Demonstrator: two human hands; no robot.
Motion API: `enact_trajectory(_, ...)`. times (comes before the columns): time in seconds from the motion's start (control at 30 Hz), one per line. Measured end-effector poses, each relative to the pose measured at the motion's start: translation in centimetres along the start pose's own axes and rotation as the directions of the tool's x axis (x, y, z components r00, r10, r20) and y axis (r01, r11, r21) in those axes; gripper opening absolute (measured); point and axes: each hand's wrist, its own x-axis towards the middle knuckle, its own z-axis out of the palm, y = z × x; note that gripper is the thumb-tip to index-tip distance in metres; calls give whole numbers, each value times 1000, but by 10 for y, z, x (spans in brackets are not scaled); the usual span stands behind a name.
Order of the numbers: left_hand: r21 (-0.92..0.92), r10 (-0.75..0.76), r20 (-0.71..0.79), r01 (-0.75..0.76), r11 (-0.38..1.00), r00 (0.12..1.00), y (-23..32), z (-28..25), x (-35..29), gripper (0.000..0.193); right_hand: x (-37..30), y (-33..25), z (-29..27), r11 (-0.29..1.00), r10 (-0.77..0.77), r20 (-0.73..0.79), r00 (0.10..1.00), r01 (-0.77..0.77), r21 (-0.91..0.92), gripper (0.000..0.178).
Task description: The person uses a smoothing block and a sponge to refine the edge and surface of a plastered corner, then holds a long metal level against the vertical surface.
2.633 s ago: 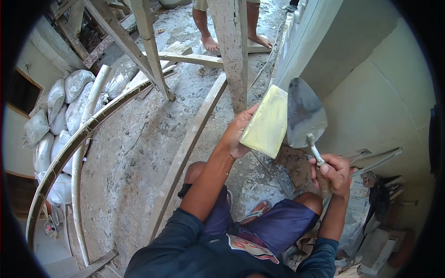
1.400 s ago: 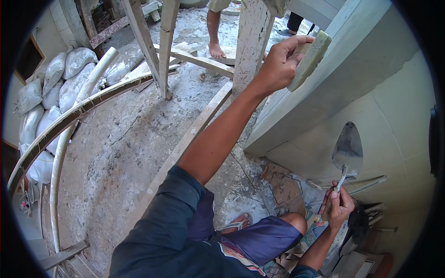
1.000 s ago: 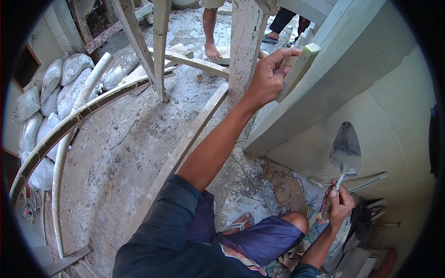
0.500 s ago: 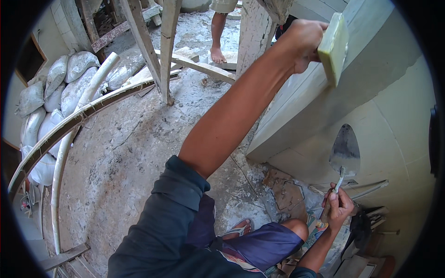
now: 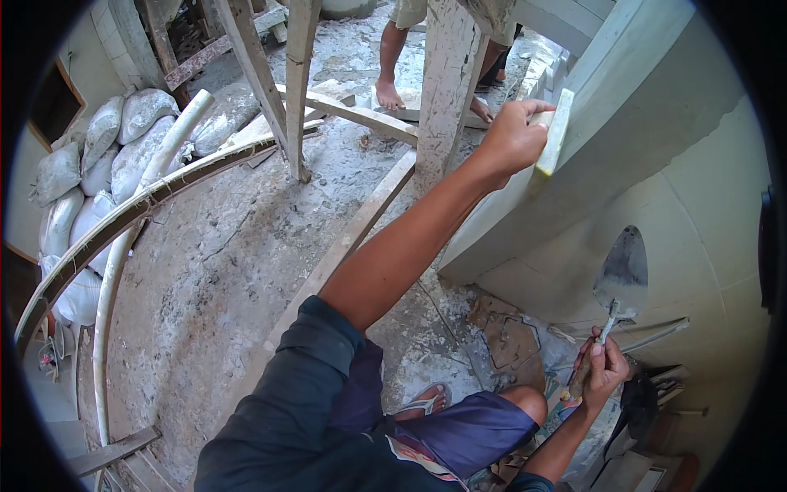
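Observation:
My left hand (image 5: 516,139) is stretched out ahead, its fingers wrapped round the grip of a pale yellowish plastering float (image 5: 558,131). The float stands on edge against the grey plastered pillar (image 5: 607,123); whether it touches all along its face I cannot tell. Low on the right, my right hand (image 5: 602,369) is closed round the handle of a pointing trowel (image 5: 623,271). The trowel's blade points upward in front of the wall, smeared with a little grey mortar. No load of mortar shows on it.
White filled sacks (image 5: 102,164) are piled at the left beside a long pale pipe (image 5: 109,303) and a bent strip (image 5: 135,205). Wooden posts (image 5: 299,90) and a slanting plank (image 5: 352,230) stand ahead. Another person's bare foot (image 5: 389,94) shows behind. Broken tiles (image 5: 504,332) lie near my knee.
My left hand has brought the float down and left along the pillar and turned it more edge-on. The trowel has shifted slightly right and down. A second foot of another person now shows behind the post.

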Motion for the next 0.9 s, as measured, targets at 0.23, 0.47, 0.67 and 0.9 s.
enact_trajectory(0.23,-244,243,83,-217,945,966,72,6,12,37,3,-1,2,1000,-17,-28,999,18,2,38)
enact_trajectory(0.47,145,20,5,-20,989,1000,-17,-12,-12,36,-3,5,3,999,-16,-22,1000,17,36,39)
enact_trajectory(0.67,-97,214,69,-207,974,974,39,4,7,36,-6,-2,-3,1000,0,-36,999,0,15,38)
enact_trajectory(0.9,163,376,12,-373,913,926,47,-13,-1,35,-12,-5,-8,1000,1,-54,999,0,18,38)
